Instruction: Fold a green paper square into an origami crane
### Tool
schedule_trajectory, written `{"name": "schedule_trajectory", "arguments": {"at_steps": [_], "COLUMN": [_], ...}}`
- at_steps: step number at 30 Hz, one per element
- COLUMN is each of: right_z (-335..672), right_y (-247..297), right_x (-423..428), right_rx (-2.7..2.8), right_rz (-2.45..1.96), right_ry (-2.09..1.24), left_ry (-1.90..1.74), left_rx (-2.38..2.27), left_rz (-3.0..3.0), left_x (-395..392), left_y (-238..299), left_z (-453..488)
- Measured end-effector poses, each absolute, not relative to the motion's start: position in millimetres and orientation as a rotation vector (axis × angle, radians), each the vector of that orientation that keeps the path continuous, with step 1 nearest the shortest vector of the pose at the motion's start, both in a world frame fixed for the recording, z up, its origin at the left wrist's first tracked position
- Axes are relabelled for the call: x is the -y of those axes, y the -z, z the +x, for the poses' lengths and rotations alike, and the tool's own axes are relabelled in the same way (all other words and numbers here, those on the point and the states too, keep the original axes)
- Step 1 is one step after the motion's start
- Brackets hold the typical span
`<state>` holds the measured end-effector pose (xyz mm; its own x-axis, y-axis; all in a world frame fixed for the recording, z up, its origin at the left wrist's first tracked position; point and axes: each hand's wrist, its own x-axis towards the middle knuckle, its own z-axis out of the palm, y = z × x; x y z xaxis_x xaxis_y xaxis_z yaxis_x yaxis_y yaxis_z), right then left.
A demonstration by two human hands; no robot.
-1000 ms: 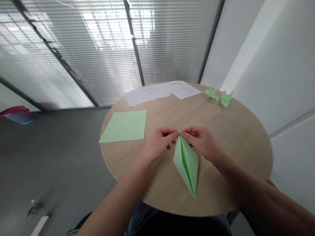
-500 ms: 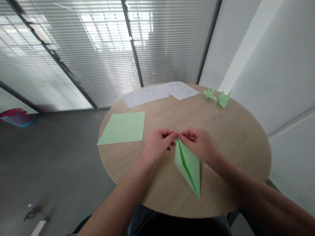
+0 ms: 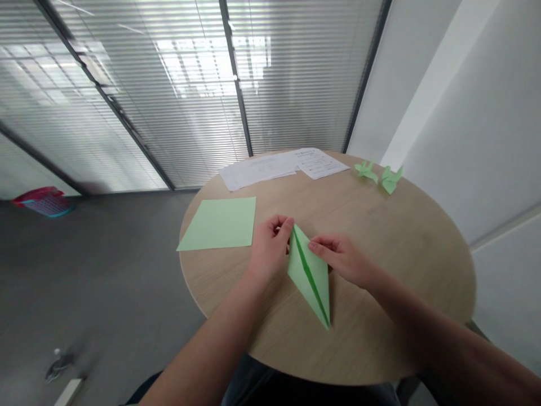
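Folded green paper point(image 3: 318, 273) over the surface point(image 3: 401, 242), gripped at two points.
Left hand point(image 3: 269, 243) pinches the top tip; right hand point(image 3: 343, 260) pinches the upper right edge. Flat green sheet point(image 3: 220, 223) lies to the left on the surface.

The folded paper point(image 3: 318, 270) is matt and smooth-faced with crisp creases, the same dull green stock, by its look, as the flat sheet point(image 3: 220, 223) and the small folded pieces point(image 3: 391, 179), while the printed pages point(image 3: 260, 171) are plain white paper. The tabletop point(image 3: 389, 270) has a fine, pale wood grain under a low-sheen finish, and the floor point(image 3: 127, 270) looks matt grey. The basket point(image 3: 46, 202) appears to be openwork plastic, the wall point(image 3: 486, 113) smooth and matt, and the trousers point(image 3: 257, 383) dark cloth.
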<state>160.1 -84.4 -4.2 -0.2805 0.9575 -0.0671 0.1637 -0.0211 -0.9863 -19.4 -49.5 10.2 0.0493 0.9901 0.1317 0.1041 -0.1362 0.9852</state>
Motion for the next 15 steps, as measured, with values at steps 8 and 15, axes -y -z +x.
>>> {"name": "schedule_trajectory", "arguments": {"at_steps": [8,15], "right_z": [158,155], "right_y": [0,-4], "right_x": [83,87], "right_rx": [1.376,1.363], "right_rz": [-1.303,-1.32], "right_ry": [-1.254,-1.132], "left_ry": [-1.09,-0.988], "left_rx": [-1.122,-1.314], "left_rz": [1.341,1.885], "left_x": [56,64], "left_y": [-3,-5], "left_z": [-17,-10]}}
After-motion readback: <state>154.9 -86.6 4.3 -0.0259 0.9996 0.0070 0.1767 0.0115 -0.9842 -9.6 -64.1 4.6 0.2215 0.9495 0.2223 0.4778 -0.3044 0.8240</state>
